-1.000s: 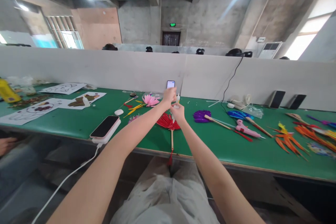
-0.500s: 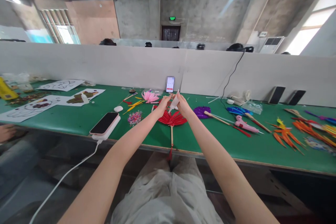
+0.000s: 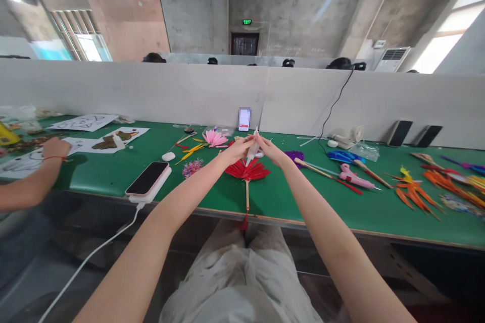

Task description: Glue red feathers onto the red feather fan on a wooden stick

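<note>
A small white glue bottle (image 3: 251, 153) is held between my two hands, slanted with its lower tip pointing toward a red feather-like hand fan (image 3: 248, 170). My left hand (image 3: 240, 148) presses on the bottle from the left, fingers closed about its upper part. From the right, my right hand (image 3: 270, 151) grips it too, its fingertips meeting the left ones near the top. The fan lies flat under my hands, its wooden handle (image 3: 247, 195) toward me and a red tassel (image 3: 245, 222) hanging over the table edge. My hands hide the fan's far part.
On the left lie a phone on a power bank (image 3: 148, 179), colourful beads (image 3: 192, 167) and a pink flower (image 3: 214, 138). To the right are a purple fan (image 3: 294, 158), a pink glue gun (image 3: 355, 176) and orange pieces (image 3: 412, 191). A co-worker's hand (image 3: 56, 148) rests over drawings.
My hands have come closer together around the glue bottle, which has dipped slightly lower over the fan. At the left, a co-worker's arm has reached forward over the drawings.
</note>
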`<state>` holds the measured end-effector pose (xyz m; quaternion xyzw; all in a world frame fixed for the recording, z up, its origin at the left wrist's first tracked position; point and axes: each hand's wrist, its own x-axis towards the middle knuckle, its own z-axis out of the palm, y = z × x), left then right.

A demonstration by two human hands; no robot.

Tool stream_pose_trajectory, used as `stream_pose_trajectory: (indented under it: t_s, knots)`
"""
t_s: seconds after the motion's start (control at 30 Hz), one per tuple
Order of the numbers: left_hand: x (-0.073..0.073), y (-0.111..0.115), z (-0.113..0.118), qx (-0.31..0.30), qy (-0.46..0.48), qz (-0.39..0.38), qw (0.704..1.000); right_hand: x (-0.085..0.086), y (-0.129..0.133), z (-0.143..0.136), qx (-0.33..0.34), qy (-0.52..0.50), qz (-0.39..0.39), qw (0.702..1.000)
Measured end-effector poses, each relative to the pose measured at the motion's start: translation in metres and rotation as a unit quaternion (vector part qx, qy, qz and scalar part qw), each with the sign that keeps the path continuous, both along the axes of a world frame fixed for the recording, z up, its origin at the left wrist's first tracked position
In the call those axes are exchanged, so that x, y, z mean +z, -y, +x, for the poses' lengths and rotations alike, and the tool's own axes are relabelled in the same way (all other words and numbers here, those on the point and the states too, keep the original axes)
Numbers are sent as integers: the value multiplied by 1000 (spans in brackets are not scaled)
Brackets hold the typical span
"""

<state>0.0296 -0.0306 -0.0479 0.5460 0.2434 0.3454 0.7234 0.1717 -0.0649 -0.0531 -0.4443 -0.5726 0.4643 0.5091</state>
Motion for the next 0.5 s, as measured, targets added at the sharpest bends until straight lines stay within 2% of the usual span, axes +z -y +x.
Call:
stream_pose_trajectory:
  t_s: [0.13,0.27,0.5]
  knots:
    - [-5,-8,8,-4,-8,7,1000,-4,-6,-2,-21,-14,-3,1000]
    - [-11,-13,4,0,-15,13,1000,-4,-10,-4,-47,-64,-1,997]
    - [-12,-5,-5,63,-23,-1,998,-15,-17,-10,-59,-147,-18,987]
